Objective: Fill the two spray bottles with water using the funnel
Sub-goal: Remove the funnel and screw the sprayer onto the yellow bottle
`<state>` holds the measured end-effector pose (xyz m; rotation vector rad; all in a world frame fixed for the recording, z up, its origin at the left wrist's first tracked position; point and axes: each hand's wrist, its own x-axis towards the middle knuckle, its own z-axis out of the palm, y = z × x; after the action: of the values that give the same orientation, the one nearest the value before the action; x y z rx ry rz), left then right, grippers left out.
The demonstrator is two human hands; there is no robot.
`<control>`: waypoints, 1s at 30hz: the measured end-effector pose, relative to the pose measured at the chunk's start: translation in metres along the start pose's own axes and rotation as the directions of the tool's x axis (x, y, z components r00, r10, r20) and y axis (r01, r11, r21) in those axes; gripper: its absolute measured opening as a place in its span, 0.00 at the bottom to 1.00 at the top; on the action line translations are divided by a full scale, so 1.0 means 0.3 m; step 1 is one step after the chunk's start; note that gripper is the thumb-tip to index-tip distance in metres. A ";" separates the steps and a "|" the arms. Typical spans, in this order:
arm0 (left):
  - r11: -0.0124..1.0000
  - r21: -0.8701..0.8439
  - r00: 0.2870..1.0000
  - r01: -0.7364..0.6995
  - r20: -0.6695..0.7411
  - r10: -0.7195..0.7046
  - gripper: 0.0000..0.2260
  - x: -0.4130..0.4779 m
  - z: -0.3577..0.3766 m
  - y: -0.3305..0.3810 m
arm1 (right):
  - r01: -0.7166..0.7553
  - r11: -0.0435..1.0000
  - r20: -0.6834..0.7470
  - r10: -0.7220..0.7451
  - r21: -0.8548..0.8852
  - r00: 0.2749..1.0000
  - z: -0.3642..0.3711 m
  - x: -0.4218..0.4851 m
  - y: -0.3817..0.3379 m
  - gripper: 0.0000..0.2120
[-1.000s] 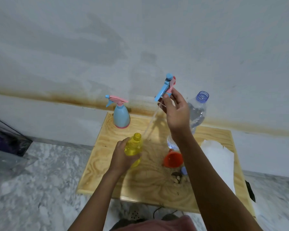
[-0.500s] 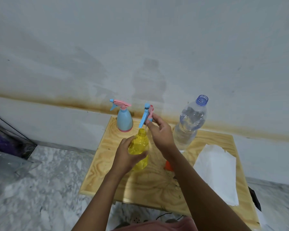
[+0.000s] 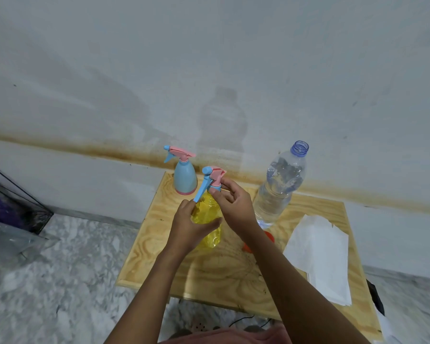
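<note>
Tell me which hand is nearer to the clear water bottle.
Right. The right hand, pinching the spray head, is just beside the water bottle; the left hand holds the yellow bottle, farther away.

Bare forearms (image 3: 147, 281), pinkish garment (image 3: 224, 337) below

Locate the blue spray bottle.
Head view: the blue spray bottle stands upright at the back-left corner of the wooden table, by the wall. It is just behind the yellow spray bottle and well left of the clear water bottle.
</note>
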<state>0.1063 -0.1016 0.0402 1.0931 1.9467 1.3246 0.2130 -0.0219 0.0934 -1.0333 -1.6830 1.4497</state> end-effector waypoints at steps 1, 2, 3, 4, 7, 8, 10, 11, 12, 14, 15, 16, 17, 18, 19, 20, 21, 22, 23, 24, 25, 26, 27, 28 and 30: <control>1.000 0.007 1.000 0.004 -0.001 -0.004 0.26 0.001 0.001 -0.005 | -0.002 1.000 -0.013 0.002 0.005 1.000 0.001 -0.002 0.001 0.16; 1.000 0.015 1.000 0.007 -0.003 -0.007 0.28 0.003 0.003 -0.010 | -0.007 1.000 -0.025 0.007 0.009 1.000 0.002 -0.001 0.004 0.18; 1.000 0.022 1.000 0.006 -0.004 -0.006 0.30 0.003 0.004 -0.013 | -0.012 1.000 -0.030 0.013 0.012 0.999 0.002 -0.001 0.003 0.19; 1.000 0.026 1.000 0.000 -0.004 0.000 0.31 0.002 0.004 -0.013 | -0.019 1.000 -0.034 0.020 0.016 0.999 0.001 0.002 0.004 0.19; 0.999 0.014 0.999 -0.031 -0.006 0.031 0.28 -0.002 0.005 0.000 | -0.025 0.999 -0.040 0.027 0.034 0.999 -0.006 0.004 0.002 0.17; 0.999 0.013 0.999 -0.040 -0.005 0.040 0.28 -0.004 0.003 0.006 | -0.015 0.999 -0.030 0.016 0.029 0.999 -0.008 0.004 0.000 0.17; 0.999 0.003 0.999 -0.045 0.004 0.045 0.27 -0.005 0.001 0.013 | 0.010 1.000 0.003 -0.010 0.002 1.000 -0.013 0.003 -0.004 0.15; 0.999 -0.012 0.999 -0.040 0.009 0.040 0.27 -0.005 -0.001 0.014 | 0.017 1.000 0.017 -0.017 0.001 1.000 -0.016 0.003 -0.007 0.13; 0.999 -0.035 0.999 -0.035 0.012 0.036 0.27 -0.006 -0.002 0.019 | 0.013 1.000 0.021 -0.013 0.015 1.000 -0.020 0.005 -0.008 0.11; 0.996 -0.077 0.999 -0.034 0.016 0.035 0.25 -0.007 -0.005 0.036 | -0.012 0.997 0.025 0.010 0.079 1.000 -0.028 0.007 -0.017 0.08; 0.995 -0.090 0.999 -0.040 0.014 0.041 0.25 -0.007 -0.007 0.045 | -0.020 0.994 0.034 0.017 0.107 0.999 -0.032 0.007 -0.022 0.08; 0.993 -0.104 0.999 -0.050 0.009 0.051 0.23 -0.007 -0.009 0.056 | -0.019 0.992 0.042 0.014 0.123 0.999 -0.035 0.006 -0.026 0.08; 0.991 -0.118 0.998 -0.062 0.007 0.063 0.22 -0.007 -0.010 0.067 | -0.011 0.991 0.048 0.005 0.132 0.999 -0.037 0.003 -0.034 0.09; 0.988 -0.133 0.997 -0.074 0.003 0.075 0.22 -0.008 -0.011 0.075 | -0.004 0.989 0.051 -0.003 0.146 0.999 -0.039 0.000 -0.042 0.09; 0.986 -0.144 0.997 -0.082 0.003 0.083 0.22 -0.007 -0.011 0.080 | 0.001 0.986 0.046 -0.008 0.167 0.999 -0.039 -0.003 -0.050 0.09; 0.985 -0.153 0.996 -0.084 0.001 0.086 0.22 -0.006 -0.010 0.086 | -0.001 0.980 0.028 -0.005 0.197 1.000 -0.037 -0.003 -0.055 0.09; 0.984 -0.158 0.996 -0.087 0.000 0.088 0.23 -0.006 -0.010 0.089 | -0.003 0.974 0.006 0.002 0.228 1.000 -0.033 -0.004 -0.061 0.09; 0.982 -0.165 0.996 -0.090 -0.003 0.091 0.24 -0.005 -0.009 0.095 | -0.007 0.969 -0.020 0.012 0.247 1.000 -0.026 -0.004 -0.062 0.10; 0.982 -0.167 0.996 -0.094 -0.004 0.094 0.24 -0.004 -0.008 0.098 | -0.006 0.969 -0.038 0.016 0.247 0.999 -0.020 -0.005 -0.066 0.12; 0.982 -0.165 0.995 -0.095 -0.004 0.095 0.25 -0.002 -0.006 0.102 | -0.002 0.973 -0.050 0.014 0.229 0.999 -0.013 -0.005 -0.066 0.14; 0.982 -0.163 0.995 -0.098 0.000 0.099 0.26 0.000 -0.005 0.104 | 0.005 0.979 -0.053 0.006 0.203 0.999 -0.009 -0.006 -0.067 0.15; 0.981 -0.168 0.995 -0.101 0.003 0.103 0.26 0.001 -0.004 0.107 | 0.014 0.983 -0.050 -0.004 0.184 0.999 -0.008 -0.006 -0.068 0.15; 0.980 -0.173 0.994 -0.103 0.003 0.105 0.26 0.002 -0.004 0.109 | 0.021 0.984 -0.041 -0.013 0.177 0.999 -0.010 -0.006 -0.070 0.13; 0.980 -0.171 0.995 -0.100 -0.001 0.101 0.26 0.002 -0.005 0.114 | 0.020 0.982 -0.029 -0.015 0.187 0.999 -0.014 -0.005 -0.071 0.12; 0.982 -0.163 0.996 -0.093 -0.007 0.093 0.24 0.001 -0.009 0.124 | 0.004 0.976 -0.012 -0.001 0.216 1.000 -0.022 0.000 -0.071 0.12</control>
<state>0.1160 -0.0955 0.0758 1.1153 1.7696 1.5048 0.2160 -0.0204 0.1155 -0.9174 -1.4788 1.5823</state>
